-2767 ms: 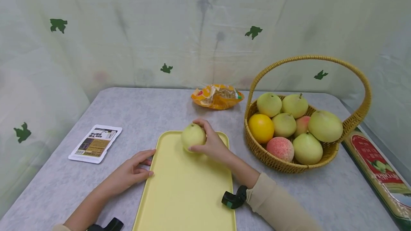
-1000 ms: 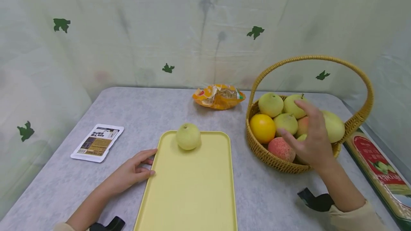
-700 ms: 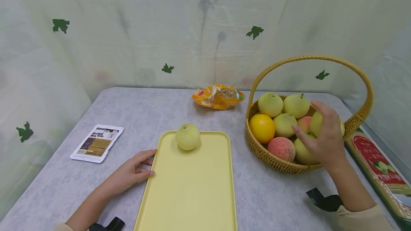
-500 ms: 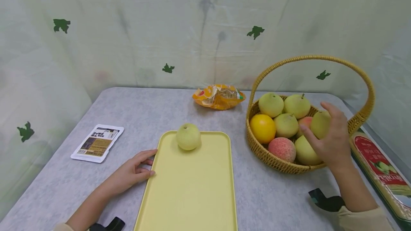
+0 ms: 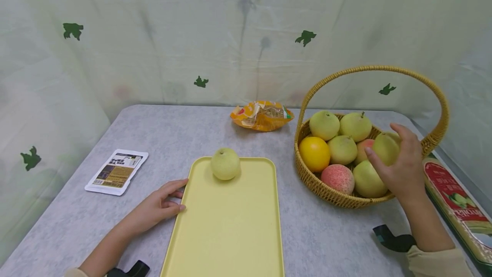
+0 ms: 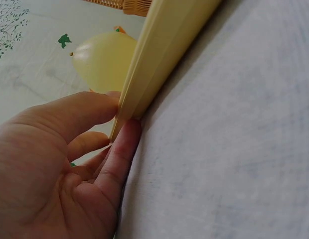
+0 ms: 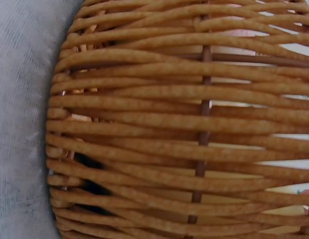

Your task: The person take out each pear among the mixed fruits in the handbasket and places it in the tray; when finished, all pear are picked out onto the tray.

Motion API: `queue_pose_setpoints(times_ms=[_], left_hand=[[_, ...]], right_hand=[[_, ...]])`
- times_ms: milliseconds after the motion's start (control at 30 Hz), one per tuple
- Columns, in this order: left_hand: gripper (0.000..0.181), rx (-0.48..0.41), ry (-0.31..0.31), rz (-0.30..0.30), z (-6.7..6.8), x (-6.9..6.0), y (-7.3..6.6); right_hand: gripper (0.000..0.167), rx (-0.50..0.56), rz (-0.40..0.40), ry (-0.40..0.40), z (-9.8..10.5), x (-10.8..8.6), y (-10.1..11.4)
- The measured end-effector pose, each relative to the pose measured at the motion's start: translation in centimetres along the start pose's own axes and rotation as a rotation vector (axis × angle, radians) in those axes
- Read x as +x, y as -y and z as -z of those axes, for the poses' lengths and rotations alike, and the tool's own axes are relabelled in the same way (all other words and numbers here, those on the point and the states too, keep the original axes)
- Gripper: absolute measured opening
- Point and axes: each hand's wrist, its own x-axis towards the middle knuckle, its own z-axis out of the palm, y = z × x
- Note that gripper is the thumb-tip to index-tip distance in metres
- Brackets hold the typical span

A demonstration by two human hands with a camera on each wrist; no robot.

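At the left, a flat white packet (image 5: pixel 116 172) lies on the grey table (image 5: pixel 169 136), at ten o'clock from the left hand (image 5: pixel 163 202). That hand touches the tray's side, its thumb and pointer finger spread apart along the edge. It has stayed put, which likely helps keep the yellow tray (image 5: pixel 226 234) steady.

The lone pear (image 5: pixel 225 163) sits on the tray near twelve o'clock. About three seconds ago the right hand had hold of it; now nothing touches it. I think that one is done, and the work has moved over to the basket. An orange bag (image 5: pixel 262 116) lies past the tray, at one o'clock.

The basket (image 5: pixel 342 202) is at two o'clock from the tray. The right hand (image 5: pixel 405 172) has come in from five o'clock, well apart from the left one. Its thumb and fingers go around both sides of the basket pear (image 5: pixel 385 146), which is near three o'clock in there. I can't tell if they squeeze it. Half a second ago, this hand was a tiny bit nearer nine o'clock. A long red pack (image 5: pixel 455 202) lies farthest right, at four o'clock from the basket.
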Motion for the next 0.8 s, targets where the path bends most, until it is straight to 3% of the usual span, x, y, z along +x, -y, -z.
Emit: queue_pose_setpoints(times_ms=[367, 533, 800], left_hand=[[0.062, 0.013, -0.003, 0.012, 0.0, 0.0, 0.0], [0.062, 0.032, -0.01, 0.011, 0.0, 0.0, 0.0], [0.062, 0.046, -0.013, 0.006, 0.0, 0.0, 0.0]], right_hand=[[0.08, -0.01, -0.051, 0.07, 0.4, -0.1, -0.7], [0.069, -0.011, -0.161, 0.204, 1.2, 0.2, -0.4], [0.073, -0.076, -0.289, 0.416, 2.2, 1.0, 0.0]])
